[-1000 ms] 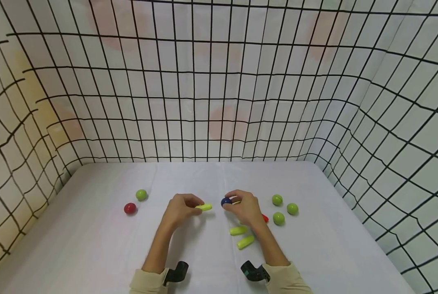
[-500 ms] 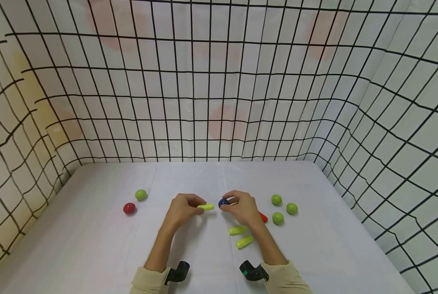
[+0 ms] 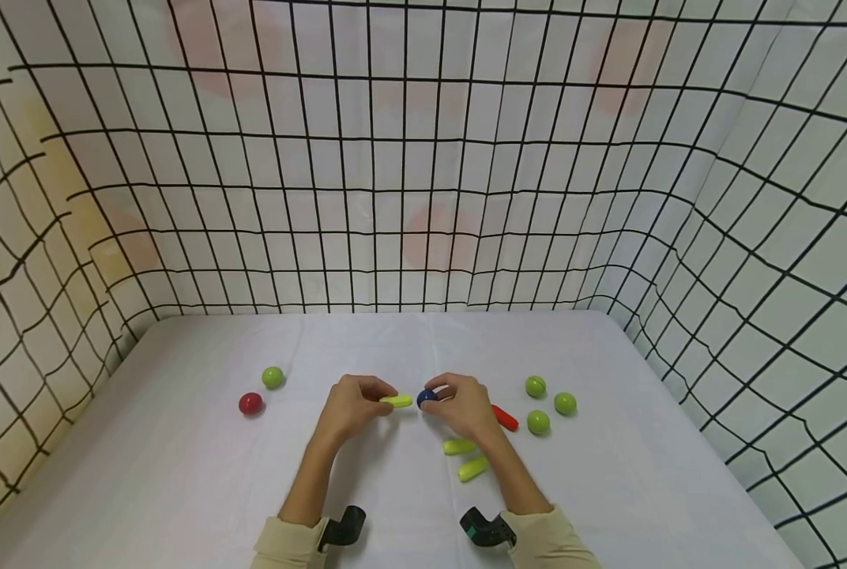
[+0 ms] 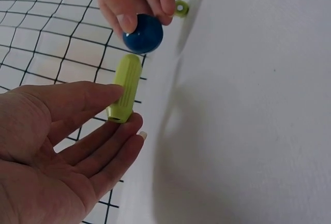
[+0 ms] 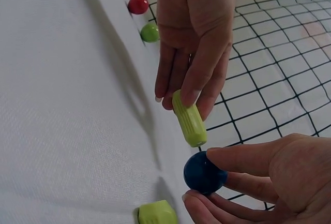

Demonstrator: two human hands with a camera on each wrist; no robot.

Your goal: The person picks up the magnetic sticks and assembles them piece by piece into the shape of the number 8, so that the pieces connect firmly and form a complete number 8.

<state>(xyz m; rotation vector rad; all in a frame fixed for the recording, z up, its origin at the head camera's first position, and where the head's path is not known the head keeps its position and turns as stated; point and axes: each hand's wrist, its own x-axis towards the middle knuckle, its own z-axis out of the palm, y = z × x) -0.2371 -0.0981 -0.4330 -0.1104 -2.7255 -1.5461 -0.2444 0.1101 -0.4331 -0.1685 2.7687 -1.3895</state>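
My left hand [image 3: 352, 407] pinches a short yellow-green ribbed rod [image 3: 398, 401] between thumb and fingers, its free end pointing right. My right hand [image 3: 462, 403] holds a shiny dark blue ball [image 3: 425, 397] by its fingertips. In the right wrist view the tip of the rod [image 5: 190, 120] stands close to the blue ball [image 5: 204, 173], with a narrow gap. The left wrist view also shows the rod [image 4: 125, 87] just short of the ball [image 4: 144, 34]. Both hands are raised above the white table.
By the right forearm lie yellow-green rods [image 3: 473, 469] and a red rod [image 3: 505, 418], partly covered. Several green balls, one of them a green ball [image 3: 538, 422], sit further right. At left are a red ball [image 3: 250, 404] and a green ball [image 3: 272, 377]. Black netting [image 3: 409, 190] surrounds the table [image 3: 182, 490].
My right hand has moved left with the blue ball, narrowing the gap to the rod. More of the red rod shows. My left hand has barely moved.
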